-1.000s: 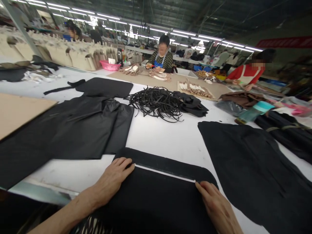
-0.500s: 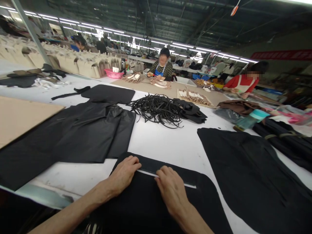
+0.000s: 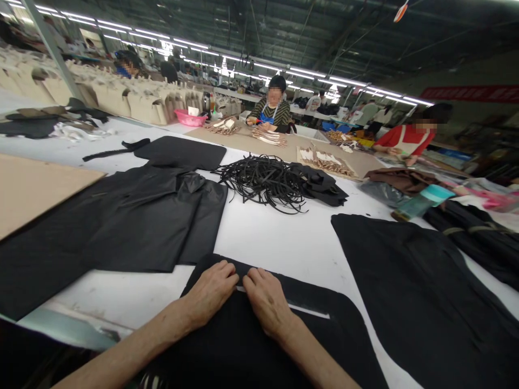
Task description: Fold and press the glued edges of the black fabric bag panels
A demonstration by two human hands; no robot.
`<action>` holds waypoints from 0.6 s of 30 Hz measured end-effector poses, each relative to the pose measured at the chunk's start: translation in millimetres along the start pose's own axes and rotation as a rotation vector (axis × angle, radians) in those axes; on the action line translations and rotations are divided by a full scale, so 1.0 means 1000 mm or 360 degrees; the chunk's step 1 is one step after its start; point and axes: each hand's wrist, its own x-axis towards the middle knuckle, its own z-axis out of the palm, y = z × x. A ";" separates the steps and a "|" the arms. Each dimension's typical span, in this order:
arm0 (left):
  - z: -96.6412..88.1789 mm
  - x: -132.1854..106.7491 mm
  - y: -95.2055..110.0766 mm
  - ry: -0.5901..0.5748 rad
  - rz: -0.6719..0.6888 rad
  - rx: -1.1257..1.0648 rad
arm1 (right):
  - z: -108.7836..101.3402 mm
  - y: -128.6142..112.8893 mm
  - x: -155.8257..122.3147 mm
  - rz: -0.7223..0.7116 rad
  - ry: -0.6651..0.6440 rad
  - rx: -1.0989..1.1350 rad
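A black fabric panel (image 3: 324,351) with rounded corners lies in front of me on the white table. Across its upper part runs a narrow white strip (image 3: 310,312), with a slightly shinier black band above it. My left hand (image 3: 214,289) has its fingers curled down on the panel at the strip's left end. Close beside it, my right hand (image 3: 265,300) is closed the same way, fingertips pressed on the panel along the strip. The hands cover part of the strip, and the fingertips themselves are partly hidden.
Black sheets (image 3: 146,221) lie on the left and a large black panel (image 3: 413,281) on the right. Beyond are a heap of thin black straps (image 3: 263,181), a teal-lidded bottle (image 3: 424,202) and a pink basin (image 3: 190,117). Co-workers (image 3: 271,111) sit across the table.
My right hand has slid left along the strip, close to my left hand, uncovering more of the strip's right part. The left hand stays nearly in place.
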 end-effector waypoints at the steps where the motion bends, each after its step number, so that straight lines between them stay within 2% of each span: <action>1: 0.001 0.001 0.000 0.0006 -0.0007 0.0000 | -0.001 0.002 0.001 0.0030 -0.0014 0.0050; 5: 0.003 0.002 0.001 0.0039 -0.0067 -0.0038 | -0.002 0.006 0.001 0.0120 -0.0030 0.0198; 10: 0.001 0.001 0.003 0.0077 -0.0137 -0.0159 | 0.000 0.010 -0.009 0.0226 0.0019 0.0150; 18: -0.001 0.006 -0.004 0.0068 -0.0181 -0.0354 | -0.011 0.045 -0.060 0.0543 0.0045 0.0471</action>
